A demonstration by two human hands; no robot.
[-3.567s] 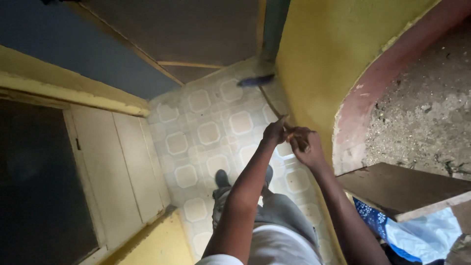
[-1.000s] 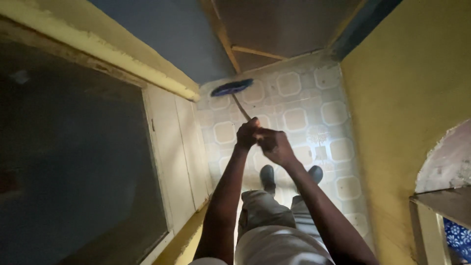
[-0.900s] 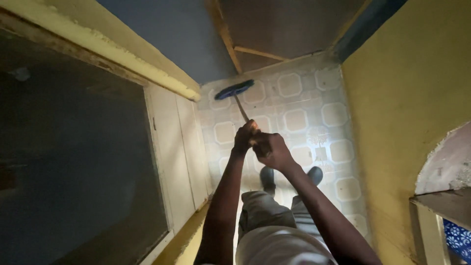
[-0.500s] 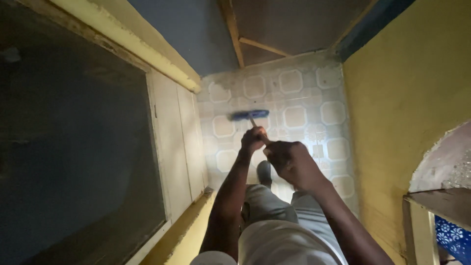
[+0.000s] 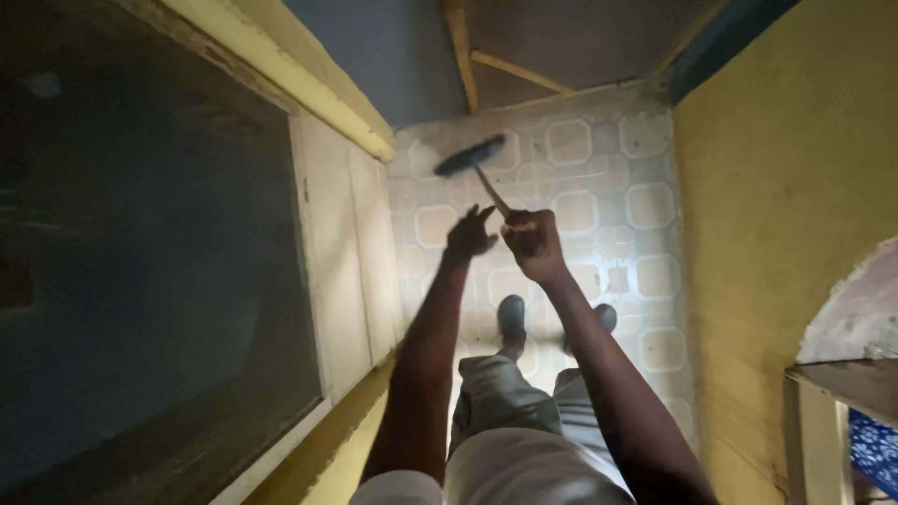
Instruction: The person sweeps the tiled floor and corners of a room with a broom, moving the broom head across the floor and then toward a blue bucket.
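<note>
Right hand [image 5: 531, 241] is wrapped in a fist around the top of the broom handle [image 5: 490, 190] — a full grip, likely because it carries the weight and steers the stick. Left hand [image 5: 470, 233] is just beside it, fingers [image 5: 485, 213] spread and loose; I can't tell if they touch the handle at all. Looks like only the right hand has it.

Broom head [image 5: 470, 154] is blue, out ahead of the feet, at the far-left part of the patterned floor [image 5: 645, 206], close to the corner where the pale door panel [image 5: 341, 252] meets the back wall. It's motion-blurred, so contact with the floor can't be confirmed — it sits low and tilted, handle slanting back and up to the fist. That angle fits the reach: arms are stretched forward so the head gets to the far end of a narrow passage.

Both shoes [image 5: 511, 316] stand on the tiles, roughly mid-passage, under the arms. Yellow wall [image 5: 776, 187] closes in on the right side, dark window or door pane [image 5: 140, 271] on the left, so there's little room to swing sideways. A wooden ledge [image 5: 842, 379] pokes in at lower right with a bit of blue patterned cloth [image 5: 875, 441] below it, well apart from the broom.
</note>
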